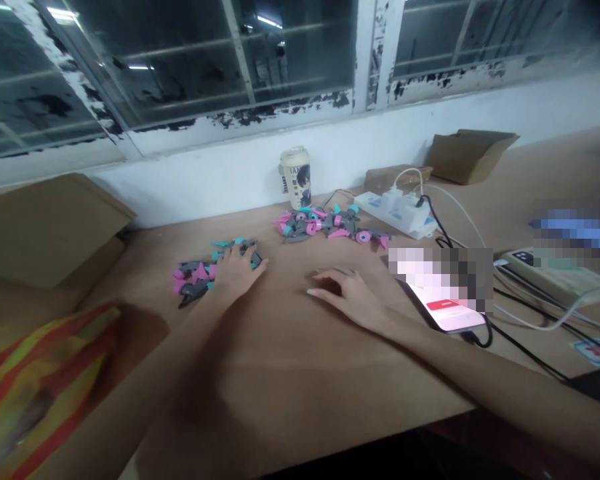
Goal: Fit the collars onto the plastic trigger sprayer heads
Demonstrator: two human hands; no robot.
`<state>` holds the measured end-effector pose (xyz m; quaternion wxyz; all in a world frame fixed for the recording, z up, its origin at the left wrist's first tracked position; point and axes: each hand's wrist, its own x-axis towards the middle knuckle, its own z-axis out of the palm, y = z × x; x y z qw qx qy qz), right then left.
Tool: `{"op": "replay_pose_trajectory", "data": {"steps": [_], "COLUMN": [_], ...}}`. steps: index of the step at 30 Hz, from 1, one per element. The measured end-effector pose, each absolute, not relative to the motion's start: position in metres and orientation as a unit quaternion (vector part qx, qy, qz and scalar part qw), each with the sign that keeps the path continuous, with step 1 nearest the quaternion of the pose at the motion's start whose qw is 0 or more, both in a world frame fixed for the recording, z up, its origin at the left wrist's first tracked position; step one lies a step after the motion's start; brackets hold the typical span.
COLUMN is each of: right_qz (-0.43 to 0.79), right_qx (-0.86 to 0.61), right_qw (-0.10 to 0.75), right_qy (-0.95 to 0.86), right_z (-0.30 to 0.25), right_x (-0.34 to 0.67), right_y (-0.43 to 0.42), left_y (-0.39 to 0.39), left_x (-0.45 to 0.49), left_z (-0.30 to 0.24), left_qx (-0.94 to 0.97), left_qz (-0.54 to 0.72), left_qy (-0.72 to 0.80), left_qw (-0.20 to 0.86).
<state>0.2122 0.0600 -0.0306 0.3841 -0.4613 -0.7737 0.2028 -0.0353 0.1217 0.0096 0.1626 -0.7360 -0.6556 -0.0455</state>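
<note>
My left hand (237, 270) rests over the left pile of small grey, pink and teal plastic parts (195, 277), its fingers apart and reaching down among them. The fingertips touch the pieces, partly hiding them. On the brown tabletop, my right hand (350, 297) lies with fingers curved and a gap between thumb and forefinger; nothing shows in it. A second pile of similar plastic parts (325, 225) lies farther back, between and beyond both hands. The exact kind of these parts is too small and blurred to tell.
A lidded coffee cup (297, 179) stands by the wall. To the right are a white power strip (400, 212), a lit phone (453, 313), cables and a pale power bank (560, 277). Cardboard boxes (45, 227) and a striped yellow-red bag (45, 367) occupy the left.
</note>
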Motion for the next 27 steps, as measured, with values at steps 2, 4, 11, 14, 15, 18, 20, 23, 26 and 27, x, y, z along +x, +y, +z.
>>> {"op": "replay_pose_trajectory", "data": {"steps": [2,4,11,14,15,18,20,23,26,27], "right_qz": [0.198,0.194,0.192,0.196,0.196,0.196,0.198,0.202,0.197,0.195], "right_qx": [-0.462,-0.46,-0.458,-0.455,-0.458,-0.466,-0.465,-0.459,-0.461,-0.463], "right_qw": [0.385,0.384,0.389,0.386,0.382,0.37,0.371,0.374,0.372,0.372], "right_qy": [-0.774,-0.777,-0.776,-0.778,-0.779,-0.779,-0.779,-0.78,-0.781,-0.781], "right_z": [-0.031,-0.031,-0.035,-0.035,-0.035,-0.033,-0.032,-0.031,-0.032,-0.032], "right_x": [0.212,0.212,0.213,0.213,0.213,0.212,0.212,0.211,0.211,0.211], "right_y": [0.059,0.058,0.057,0.057,0.057,0.057,0.057,0.057,0.059,0.059], "left_y": [0.122,0.122,0.121,0.12,0.121,0.124,0.13,0.146,0.166,0.172], "left_x": [-0.043,-0.049,-0.063,-0.06,-0.057,-0.036,-0.016,0.018,0.047,0.055], "left_z": [0.009,0.009,0.008,0.011,0.012,0.016,0.016,0.015,0.012,0.011], "left_qx": [-0.729,-0.717,-0.688,-0.684,-0.686,-0.708,-0.738,-0.795,-0.821,-0.827], "left_qz": [-0.047,-0.053,-0.057,-0.065,-0.072,-0.106,-0.133,-0.157,-0.154,-0.152], "left_qy": [-0.663,-0.674,-0.701,-0.7,-0.695,-0.663,-0.625,-0.556,-0.522,-0.512], "left_qw": [0.165,0.17,0.18,0.193,0.201,0.219,0.215,0.183,0.174,0.174]}}
